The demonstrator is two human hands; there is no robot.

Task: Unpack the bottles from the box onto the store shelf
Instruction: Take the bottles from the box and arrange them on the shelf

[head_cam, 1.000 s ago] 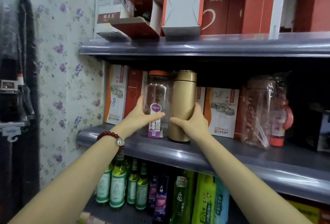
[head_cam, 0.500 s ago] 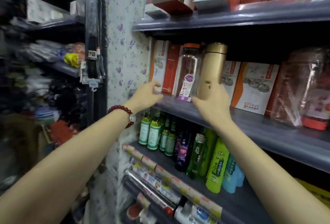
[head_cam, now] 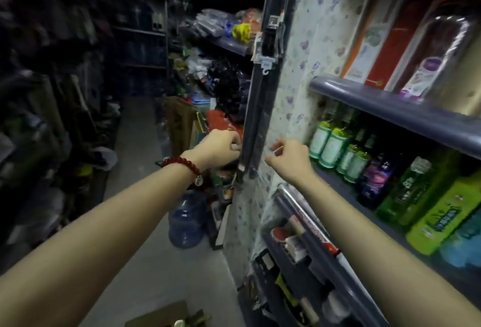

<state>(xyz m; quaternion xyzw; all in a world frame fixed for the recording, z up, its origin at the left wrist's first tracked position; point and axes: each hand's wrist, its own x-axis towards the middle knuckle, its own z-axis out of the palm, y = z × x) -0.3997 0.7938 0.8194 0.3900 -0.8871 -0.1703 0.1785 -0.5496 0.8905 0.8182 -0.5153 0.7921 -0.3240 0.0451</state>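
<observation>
Hands (head_cam: 221, 148) (head_cam: 289, 157) midair, fingers loosely curled, empty

Both bare forearms stretch forward, side by side and apart. The left hand (head_cam: 221, 148) hangs with fingers curled loosely under, gripping nothing, a red bead bracelet (head_cam: 182, 166) round its wrist. The right hand (head_cam: 290, 158) floats level with it, fingers bent and relaxed, holding nothing.

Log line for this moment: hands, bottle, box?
left hand: empty, fingers curled | right hand: empty | clear bottle: on shelf | box: on floor
</observation>
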